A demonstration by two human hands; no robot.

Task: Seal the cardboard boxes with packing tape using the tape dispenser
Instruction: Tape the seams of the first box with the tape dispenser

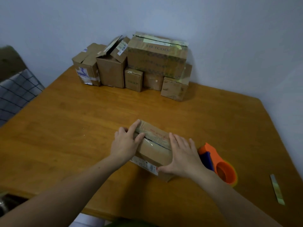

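Observation:
A small cardboard box [154, 149] lies on the wooden table [73, 128] in front of me, its top flaps closed with a dark seam and some old tape along it. My left hand [127, 141] presses straight fingers on the box's left end, over the seam. My right hand [182, 157] lies flat on the box's right end, thumb along its near side. An orange tape dispenser [221, 166] with a blue part rests on the table just right of my right hand, untouched.
Several cardboard boxes [155, 58] are stacked at the table's far edge against the wall, two at the left with open flaps. A strip of tape or paper [277, 189] lies near the right edge. A chair with checked fabric [14, 90] stands at left.

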